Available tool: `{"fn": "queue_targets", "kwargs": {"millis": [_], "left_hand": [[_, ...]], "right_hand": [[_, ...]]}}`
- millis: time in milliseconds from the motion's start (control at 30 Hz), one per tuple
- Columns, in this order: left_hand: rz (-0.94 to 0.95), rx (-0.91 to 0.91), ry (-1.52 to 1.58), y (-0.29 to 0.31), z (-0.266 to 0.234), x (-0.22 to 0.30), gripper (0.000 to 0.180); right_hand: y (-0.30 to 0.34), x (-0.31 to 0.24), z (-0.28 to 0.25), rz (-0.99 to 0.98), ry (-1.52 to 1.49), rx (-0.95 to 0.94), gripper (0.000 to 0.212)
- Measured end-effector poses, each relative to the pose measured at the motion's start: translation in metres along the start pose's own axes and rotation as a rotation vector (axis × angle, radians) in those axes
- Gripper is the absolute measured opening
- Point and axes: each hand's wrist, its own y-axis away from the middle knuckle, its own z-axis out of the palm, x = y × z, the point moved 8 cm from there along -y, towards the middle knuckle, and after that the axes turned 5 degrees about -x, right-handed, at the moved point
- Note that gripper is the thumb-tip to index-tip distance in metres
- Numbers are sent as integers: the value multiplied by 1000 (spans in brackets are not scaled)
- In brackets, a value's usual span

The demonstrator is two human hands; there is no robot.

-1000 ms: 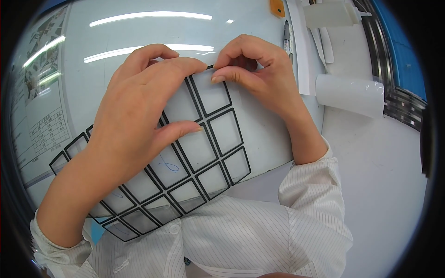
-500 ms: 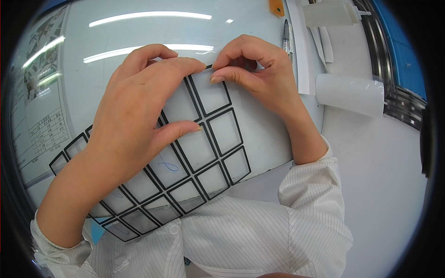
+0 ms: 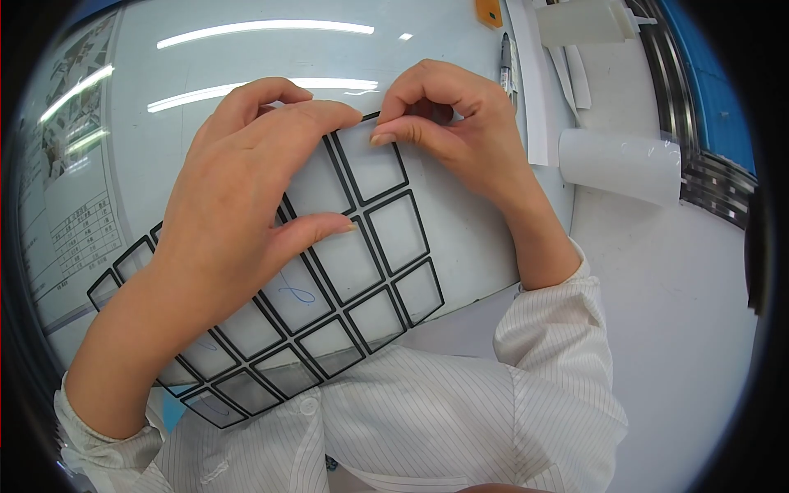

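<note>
A clear sheet with rows of black rectangular outlines (image 3: pixel 396 234) lies aslant before me, its lower edge reaching over the table edge toward my shirt. At its far corner my right hand (image 3: pixel 460 119) pinches with thumb and forefinger, closed at the border of the corner rectangle. My left hand (image 3: pixel 238 185) rests over the middle of the sheet with thumb and forefinger spread apart. Its forefinger tip touches the far edge beside the right hand, and the thumb lies across a cell. Blue pen marks (image 3: pixel 296 289) show through some cells. The left hand and forearm hide part of the sheet.
The glossy table (image 3: pixel 460 246) reflects ceiling lights. Printed papers (image 3: pixel 82 222) lie at the left. A pen (image 3: pixel 505 62), an orange item (image 3: pixel 489 12), white paper (image 3: pixel 538 99), a white roll (image 3: pixel 620 167) and a translucent bottle (image 3: pixel 583 23) are at the right.
Both hands stay almost in place. The right hand has shifted very slightly left and up, and the sheet's far corner has moved slightly with it.
</note>
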Motion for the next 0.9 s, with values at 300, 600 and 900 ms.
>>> {"fn": "queue_targets", "kwargs": {"millis": [300, 600, 900], "left_hand": [[3, -2, 4, -1, -1, 1, 74], [1, 0, -2, 0, 0, 1, 74], [6, 0, -5, 0, 0, 1, 73]], "right_hand": [[2, 0, -1, -9, 3, 23, 16], [2, -1, -1, -9, 8, 37, 16], [2, 0, -1, -16, 8, 27, 15]]}}
